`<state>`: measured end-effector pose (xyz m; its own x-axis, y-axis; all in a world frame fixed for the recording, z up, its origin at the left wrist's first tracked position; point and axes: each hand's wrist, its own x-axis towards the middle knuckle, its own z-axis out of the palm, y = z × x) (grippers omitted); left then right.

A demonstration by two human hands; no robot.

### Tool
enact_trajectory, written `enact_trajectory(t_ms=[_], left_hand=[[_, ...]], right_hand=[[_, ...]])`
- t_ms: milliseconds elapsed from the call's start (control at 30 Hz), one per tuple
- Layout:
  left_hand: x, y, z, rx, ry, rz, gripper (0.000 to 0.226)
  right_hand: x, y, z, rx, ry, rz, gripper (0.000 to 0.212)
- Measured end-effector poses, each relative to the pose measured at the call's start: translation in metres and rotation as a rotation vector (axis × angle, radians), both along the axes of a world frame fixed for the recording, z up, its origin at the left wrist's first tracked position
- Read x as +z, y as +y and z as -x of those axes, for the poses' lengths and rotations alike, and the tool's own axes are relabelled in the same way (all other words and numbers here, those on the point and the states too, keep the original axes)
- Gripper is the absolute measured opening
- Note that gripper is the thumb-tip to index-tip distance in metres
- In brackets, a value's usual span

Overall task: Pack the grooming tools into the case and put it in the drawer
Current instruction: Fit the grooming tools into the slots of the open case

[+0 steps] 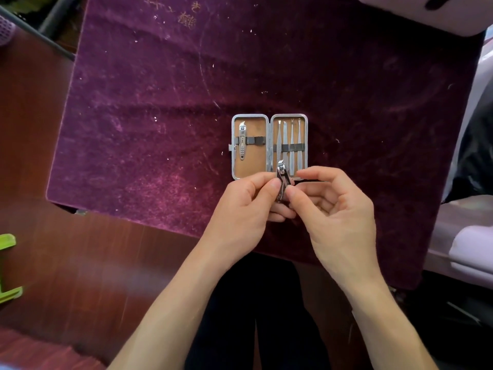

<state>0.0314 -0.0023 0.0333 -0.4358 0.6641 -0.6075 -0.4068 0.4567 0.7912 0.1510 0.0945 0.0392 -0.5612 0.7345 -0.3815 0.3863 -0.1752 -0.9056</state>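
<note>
A small metal-rimmed case [269, 118] lies open flat on the purple velvet cloth [160, 102], its tan lining up. Its left half holds one nail clipper [242, 141] under an elastic strap. Its right half holds several slim steel tools [292, 140] under another strap. Just in front of the case, my left hand [240, 209] and my right hand [336, 209] both pinch a second, small nail clipper [282, 180] between thumbs and fingers, above the case's near edge. No drawer is in view.
The cloth covers a dark red wooden table [80, 263]. A green plastic object [6, 265] sits at the left edge. A pale lilac box [432, 12] stands at the top right, and pale fabric [472, 247] lies at the right.
</note>
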Motion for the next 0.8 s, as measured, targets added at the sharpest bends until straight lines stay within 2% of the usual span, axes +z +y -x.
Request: enact_trajectory(t_ms=[233,333,500,667,800], left_hand=[[-0.003,-0.003,0.004,-0.164,0.408,0.155,0.025],[-0.003,0.0,0.005,-0.209,0.495,0.163,0.023],[-0.008,0.001,0.004,-0.214,0.493,0.156,0.02],[-0.011,-0.004,0.012,-0.19,0.421,0.151,0.023],[-0.01,-0.007,0.019,-0.252,0.369,0.141,0.022]], right_hand=[[0.002,0.029,0.008,0.123,0.042,0.293,0.015],[0.004,0.037,0.019,0.104,0.095,0.297,0.016],[0.002,0.046,0.033,0.126,0.084,0.191,0.018],[0.003,0.058,0.032,0.212,-0.045,-0.122,0.016],[0.006,0.06,0.038,0.378,-0.063,-0.25,0.023]])
